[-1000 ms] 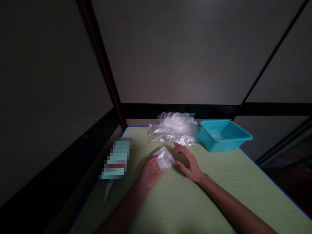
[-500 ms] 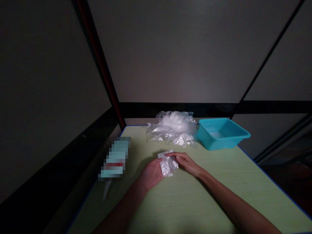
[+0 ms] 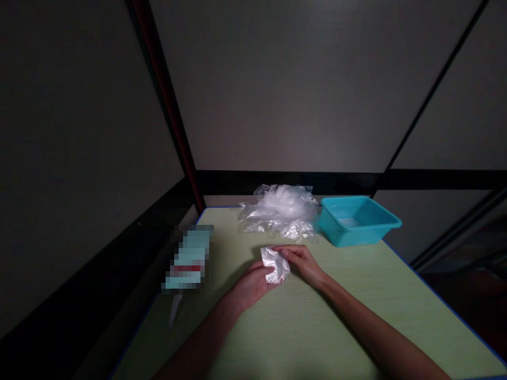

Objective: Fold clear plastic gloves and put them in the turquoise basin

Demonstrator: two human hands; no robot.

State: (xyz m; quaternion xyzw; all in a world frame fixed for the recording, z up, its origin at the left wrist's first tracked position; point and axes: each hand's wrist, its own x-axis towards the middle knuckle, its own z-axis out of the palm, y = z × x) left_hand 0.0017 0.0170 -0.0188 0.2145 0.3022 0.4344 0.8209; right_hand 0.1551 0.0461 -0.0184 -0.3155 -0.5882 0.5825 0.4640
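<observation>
A small, crinkled, shiny clear plastic bag [image 3: 277, 267], seemingly folded, is held between my two hands above the middle of the table. My left hand [image 3: 253, 285] grips it from the left, thumb in front and the other fingers mostly behind it. At its upper right corner my right hand [image 3: 303, 263] pinches the edge between thumb and fingers. Beyond my hands lies a loose heap of clear plastic bags [image 3: 283, 208] at the table's far edge. Whether anything is inside the held bag I cannot tell.
A turquoise plastic basin [image 3: 358, 235] stands at the far right, beside the heap, with something pale inside. On the left lies a blurred-out pale green item with a red band [image 3: 189, 258]. The light green table [image 3: 301, 332] has a blue edge and meets panelled walls behind.
The left thumb and the bag have shifted: the bag now faces me more flatly and shines brighter. My right fingers have curled in from a stretched position to a pinch at its corner.
</observation>
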